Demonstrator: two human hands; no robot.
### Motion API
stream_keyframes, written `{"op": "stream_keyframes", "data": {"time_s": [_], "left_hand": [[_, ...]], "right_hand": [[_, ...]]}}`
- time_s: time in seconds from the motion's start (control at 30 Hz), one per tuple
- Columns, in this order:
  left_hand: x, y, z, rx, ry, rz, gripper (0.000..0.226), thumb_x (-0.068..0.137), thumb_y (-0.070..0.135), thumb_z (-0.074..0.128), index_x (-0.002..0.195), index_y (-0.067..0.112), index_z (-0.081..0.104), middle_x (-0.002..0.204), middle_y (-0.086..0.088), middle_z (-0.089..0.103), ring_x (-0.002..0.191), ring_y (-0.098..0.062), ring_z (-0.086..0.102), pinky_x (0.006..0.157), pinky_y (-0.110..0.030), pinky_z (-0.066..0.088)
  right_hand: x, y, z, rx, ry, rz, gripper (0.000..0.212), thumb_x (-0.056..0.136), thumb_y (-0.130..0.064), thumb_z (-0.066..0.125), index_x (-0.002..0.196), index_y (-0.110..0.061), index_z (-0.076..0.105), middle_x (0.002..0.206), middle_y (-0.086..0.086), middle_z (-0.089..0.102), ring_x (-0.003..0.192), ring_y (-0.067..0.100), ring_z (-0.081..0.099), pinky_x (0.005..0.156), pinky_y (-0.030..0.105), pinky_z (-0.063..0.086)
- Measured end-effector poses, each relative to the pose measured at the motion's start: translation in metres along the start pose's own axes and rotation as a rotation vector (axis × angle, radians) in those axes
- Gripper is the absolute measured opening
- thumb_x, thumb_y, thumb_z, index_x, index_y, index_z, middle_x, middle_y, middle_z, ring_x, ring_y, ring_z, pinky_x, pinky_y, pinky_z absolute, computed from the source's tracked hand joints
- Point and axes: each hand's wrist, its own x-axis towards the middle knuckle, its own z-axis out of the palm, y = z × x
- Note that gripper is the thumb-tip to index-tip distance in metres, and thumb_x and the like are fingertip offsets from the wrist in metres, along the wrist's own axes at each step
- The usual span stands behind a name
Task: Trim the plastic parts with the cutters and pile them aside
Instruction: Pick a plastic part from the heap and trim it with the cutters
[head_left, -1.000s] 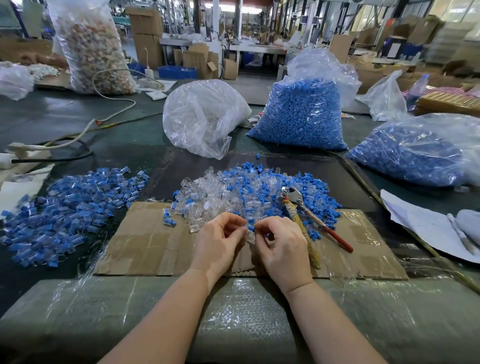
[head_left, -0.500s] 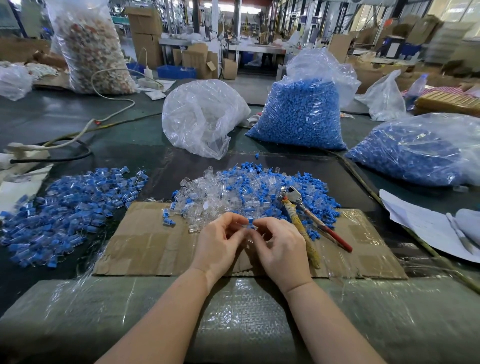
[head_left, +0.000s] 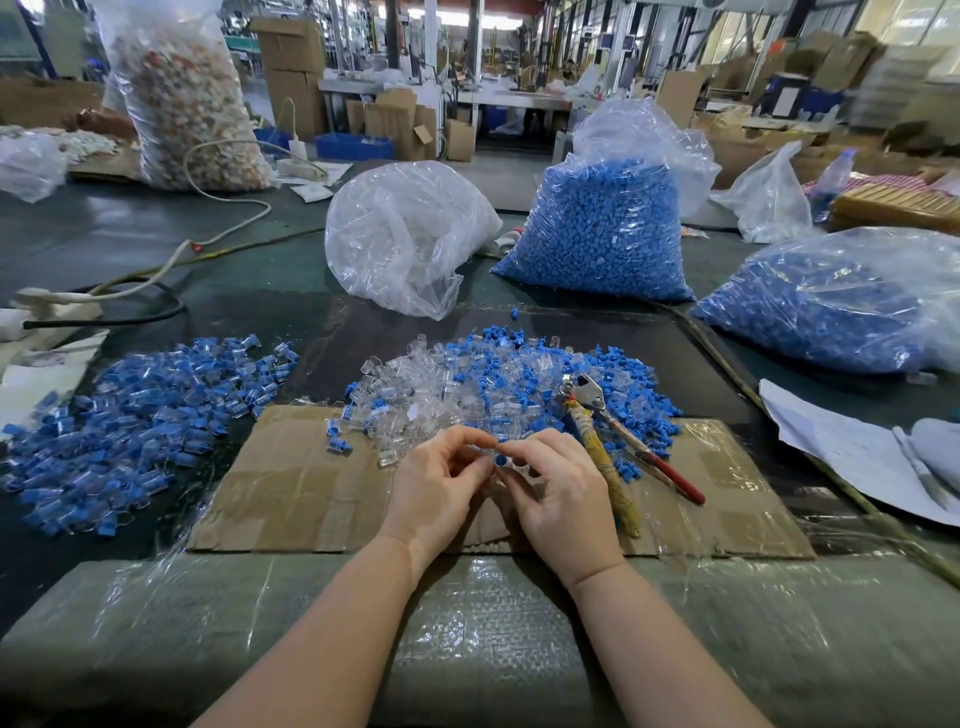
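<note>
part: small clear-and-blue plastic part pinched between both hands, above the cardboard
left hand: fingers curled, clamped on part's left end
right hand: fingers curled, clamped on right end
axis: roughly left-right
cutters: just right of right hand, nearer it, handles toward person, lying on untrimmed heap
done pile: well left on worktop
obstruction: none seen
</note>
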Motion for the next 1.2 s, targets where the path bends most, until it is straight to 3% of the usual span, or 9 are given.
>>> {"op": "stream_keyframes", "data": {"time_s": [0.23, 0.47, 0.63, 0.73, 0.83, 0.9, 0.97, 1.03, 1.2], "left_hand": [[0.000, 0.001, 0.001, -0.038, 0.013, -0.016, 0.013, 0.085, 0.005, 0.063, 0.086, 0.019, 0.066, 0.078, -0.006, 0.070, 0.074, -0.017, 0.067, 0.070, -0.026, 0.056], [0.003, 0.008, 0.002, -0.035, 0.013, -0.045, 0.008, 0.083, 0.000, 0.064, 0.088, 0.007, 0.065, 0.076, -0.010, 0.067, 0.062, -0.007, 0.061, 0.061, -0.015, 0.051], [0.006, 0.011, 0.001, -0.122, 0.026, -0.105, 0.009, 0.084, 0.000, 0.063, 0.083, 0.009, 0.063, 0.070, -0.009, 0.064, 0.057, -0.006, 0.060, 0.058, -0.019, 0.052], [0.007, 0.011, 0.002, -0.167, 0.046, -0.150, 0.011, 0.084, 0.000, 0.063, 0.081, 0.011, 0.062, 0.073, -0.015, 0.063, 0.062, -0.020, 0.061, 0.060, -0.031, 0.053], [0.009, 0.013, 0.003, -0.167, 0.056, -0.173, 0.011, 0.085, 0.000, 0.063, 0.081, 0.011, 0.063, 0.071, -0.013, 0.063, 0.053, -0.012, 0.060, 0.047, -0.018, 0.046], [0.011, 0.014, 0.004, -0.161, 0.066, -0.176, 0.011, 0.084, 0.001, 0.063, 0.080, 0.012, 0.063, 0.076, -0.016, 0.065, 0.059, -0.014, 0.061, 0.050, -0.021, 0.048], [0.012, 0.015, 0.004, -0.127, 0.078, -0.163, 0.010, 0.084, 0.003, 0.064, 0.081, 0.012, 0.063, 0.082, -0.019, 0.066, 0.068, -0.021, 0.062, 0.059, -0.026, 0.051], [0.012, 0.018, 0.003, -0.098, 0.075, -0.148, 0.008, 0.085, 0.003, 0.063, 0.084, 0.011, 0.063, 0.084, -0.017, 0.067, 0.070, -0.019, 0.062, 0.062, -0.022, 0.051], [0.014, 0.025, -0.001, -0.140, 0.091, -0.152, 0.005, 0.086, 0.004, 0.062, 0.088, 0.008, 0.062, 0.080, -0.012, 0.066, 0.060, -0.010, 0.059, 0.046, -0.012, 0.043]], "right_hand": [[0.000, 0.000, 0.001, 0.008, 0.025, -0.019, 0.018, 0.076, -0.003, 0.071, 0.092, -0.009, 0.071, 0.080, 0.004, 0.061, 0.078, 0.023, 0.059, 0.071, 0.037, 0.052], [0.002, -0.001, -0.001, -0.012, 0.042, 0.013, 0.019, 0.075, -0.004, 0.071, 0.093, -0.009, 0.069, 0.084, 0.001, 0.061, 0.081, 0.019, 0.058, 0.076, 0.033, 0.051], [0.011, 0.001, -0.016, -0.254, 0.191, 0.211, 0.026, 0.081, -0.014, 0.067, 0.107, -0.009, 0.065, 0.101, 0.005, 0.062, 0.096, 0.024, 0.057, 0.086, 0.038, 0.043], [0.020, 0.010, -0.030, -0.543, -0.003, 0.550, 0.045, 0.089, -0.037, 0.054, 0.126, -0.012, 0.048, 0.122, 0.010, 0.052, 0.113, 0.026, 0.047, 0.094, 0.040, 0.036], [0.025, 0.022, -0.040, -0.657, -0.334, 0.791, 0.064, 0.086, -0.055, 0.047, 0.134, -0.014, 0.035, 0.137, 0.012, 0.041, 0.125, 0.031, 0.036, 0.100, 0.046, 0.029], [0.026, 0.029, -0.041, -0.643, -0.425, 0.827, 0.064, 0.084, -0.055, 0.049, 0.134, -0.015, 0.036, 0.140, 0.010, 0.038, 0.128, 0.031, 0.033, 0.100, 0.048, 0.028], [0.027, 0.030, -0.040, -0.645, -0.442, 0.817, 0.061, 0.084, -0.053, 0.050, 0.132, -0.016, 0.039, 0.140, 0.009, 0.037, 0.127, 0.030, 0.035, 0.098, 0.047, 0.029], [0.028, 0.028, -0.040, -0.649, -0.424, 0.798, 0.056, 0.085, -0.052, 0.051, 0.126, -0.016, 0.043, 0.136, 0.009, 0.039, 0.124, 0.030, 0.037, 0.097, 0.046, 0.031], [0.032, 0.022, -0.049, -0.598, -0.295, 0.715, 0.041, 0.087, -0.044, 0.050, 0.112, -0.011, 0.045, 0.123, 0.012, 0.045, 0.116, 0.030, 0.040, 0.092, 0.042, 0.036]]}}
